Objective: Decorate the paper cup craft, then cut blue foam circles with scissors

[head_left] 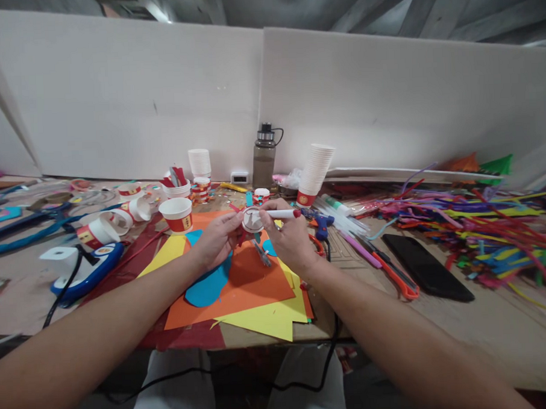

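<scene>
My left hand (219, 238) is closed on the rim of a small round white paper-cup piece (252, 220), which has coloured strips sticking out around it. A white marker (280, 214) with a red end is gripped in my right hand (289, 237), its tip side at the white face of the cup piece. Dark marks show on that face, too small to read. Below the hands lie orange paper (253, 284), yellow paper (269, 318) and a blue cut-out shape (208, 290). Scissors (261, 253) rest on the orange sheet.
A red-and-white cup (176, 215), a bottle (264, 156) and a tall cup stack (315, 171) stand behind. To the right are a blue glue gun (323, 223), an orange cutter (396, 277), a black phone (427, 267) and pipe cleaners (495, 231). A blue power strip (90, 273) sits left.
</scene>
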{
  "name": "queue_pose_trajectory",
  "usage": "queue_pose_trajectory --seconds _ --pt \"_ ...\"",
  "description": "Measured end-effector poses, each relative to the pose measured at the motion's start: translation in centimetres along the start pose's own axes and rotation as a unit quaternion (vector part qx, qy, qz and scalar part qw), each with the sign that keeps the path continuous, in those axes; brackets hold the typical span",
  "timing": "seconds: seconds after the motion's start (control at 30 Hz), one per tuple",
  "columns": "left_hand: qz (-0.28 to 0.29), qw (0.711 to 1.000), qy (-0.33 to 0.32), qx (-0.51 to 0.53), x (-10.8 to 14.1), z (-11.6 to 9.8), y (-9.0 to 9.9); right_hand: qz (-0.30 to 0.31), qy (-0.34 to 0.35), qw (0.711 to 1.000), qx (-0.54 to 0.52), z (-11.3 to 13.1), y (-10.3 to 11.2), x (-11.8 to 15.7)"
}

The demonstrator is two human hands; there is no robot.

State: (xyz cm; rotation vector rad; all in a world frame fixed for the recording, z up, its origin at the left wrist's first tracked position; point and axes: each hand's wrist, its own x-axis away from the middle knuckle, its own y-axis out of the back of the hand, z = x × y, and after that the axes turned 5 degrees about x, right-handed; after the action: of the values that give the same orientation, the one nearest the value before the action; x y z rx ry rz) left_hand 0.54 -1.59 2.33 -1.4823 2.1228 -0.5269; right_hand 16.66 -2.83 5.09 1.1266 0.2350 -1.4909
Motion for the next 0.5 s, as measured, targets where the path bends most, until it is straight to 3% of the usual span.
queue_pose_trajectory --seconds 0.5 --pt "0.003 1.000 0.004 -0.004 0.17 -0.15 -0.37 -0.007 -0.003 1.000 -0.013 -0.23 0.09 0.06"
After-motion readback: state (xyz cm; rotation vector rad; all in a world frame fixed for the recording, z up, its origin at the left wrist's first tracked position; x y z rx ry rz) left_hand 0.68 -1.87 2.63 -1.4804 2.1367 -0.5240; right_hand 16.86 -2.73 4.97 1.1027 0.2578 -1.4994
